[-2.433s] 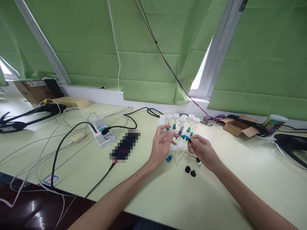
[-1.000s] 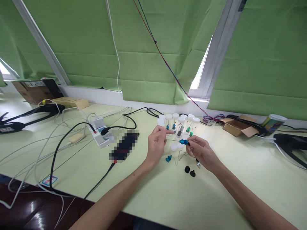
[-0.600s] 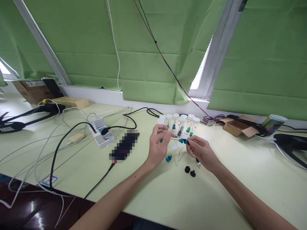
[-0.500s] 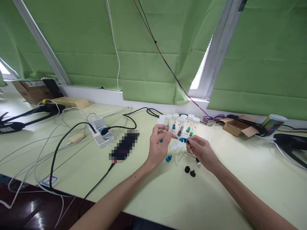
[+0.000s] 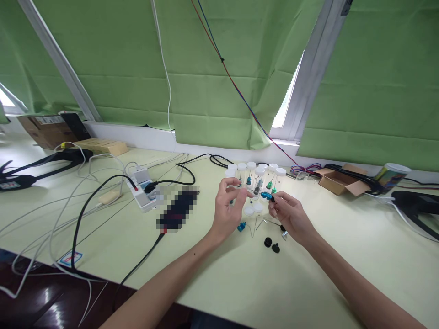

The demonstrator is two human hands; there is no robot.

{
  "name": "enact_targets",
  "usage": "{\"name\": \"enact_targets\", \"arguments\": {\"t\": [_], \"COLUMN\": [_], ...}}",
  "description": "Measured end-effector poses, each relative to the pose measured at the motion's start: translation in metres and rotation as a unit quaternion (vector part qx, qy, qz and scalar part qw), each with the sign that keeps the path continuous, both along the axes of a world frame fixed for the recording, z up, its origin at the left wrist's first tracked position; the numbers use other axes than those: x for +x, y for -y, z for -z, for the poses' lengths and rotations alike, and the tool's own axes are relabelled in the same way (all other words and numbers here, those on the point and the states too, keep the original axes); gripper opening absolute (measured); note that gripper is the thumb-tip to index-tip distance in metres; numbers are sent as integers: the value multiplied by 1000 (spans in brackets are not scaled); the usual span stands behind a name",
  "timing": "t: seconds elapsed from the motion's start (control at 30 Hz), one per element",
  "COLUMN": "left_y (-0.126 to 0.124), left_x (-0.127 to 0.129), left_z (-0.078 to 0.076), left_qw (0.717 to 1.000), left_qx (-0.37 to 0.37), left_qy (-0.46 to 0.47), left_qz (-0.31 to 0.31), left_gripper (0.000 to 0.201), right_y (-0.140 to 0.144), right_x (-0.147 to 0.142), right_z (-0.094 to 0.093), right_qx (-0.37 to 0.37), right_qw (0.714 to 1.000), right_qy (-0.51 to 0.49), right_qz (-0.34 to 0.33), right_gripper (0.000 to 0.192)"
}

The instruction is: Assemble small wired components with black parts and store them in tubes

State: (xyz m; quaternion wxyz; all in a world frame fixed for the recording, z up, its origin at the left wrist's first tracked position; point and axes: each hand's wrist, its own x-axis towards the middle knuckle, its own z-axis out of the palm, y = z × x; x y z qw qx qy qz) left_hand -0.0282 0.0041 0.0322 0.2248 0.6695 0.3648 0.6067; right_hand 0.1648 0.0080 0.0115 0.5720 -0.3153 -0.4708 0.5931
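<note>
Pale green desk (image 5: 240, 283) under a window with green blinds (image 5: 212, 82); cables, a white power strip (image 5: 142, 194) at 9 o'clock of my hands, an open cardboard box (image 5: 338, 182) at 3 o'clock, white-capped clear vials (image 5: 259, 177) at 12 o'clock. My right hand (image 5: 290, 217) pinches a small blue metal part (image 5: 265, 196) just in front of the vials; my left hand (image 5: 228, 208) is close beside it, fingers curled, can't tell if it grips anything. No readable writing; red-blue sticker (image 5: 72, 257) at 8 o'clock is too small to read.

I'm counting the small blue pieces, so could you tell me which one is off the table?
The blue piece pinched by the right hand; the other blue piece lies on the table.
</note>
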Motion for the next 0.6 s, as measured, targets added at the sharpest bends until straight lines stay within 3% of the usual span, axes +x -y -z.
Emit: {"name": "enact_targets", "arguments": {"t": [0.6], "left_y": [2], "left_x": [3], "left_z": [-2], "left_qw": [1000], "left_qx": [-4], "left_qy": [8], "left_qz": [-1], "left_gripper": [45], "right_y": [2], "right_x": [2], "right_z": [-2], "right_qx": [-1], "right_qw": [999], "right_qy": [-30], "right_qz": [-13], "right_gripper": [17]}}
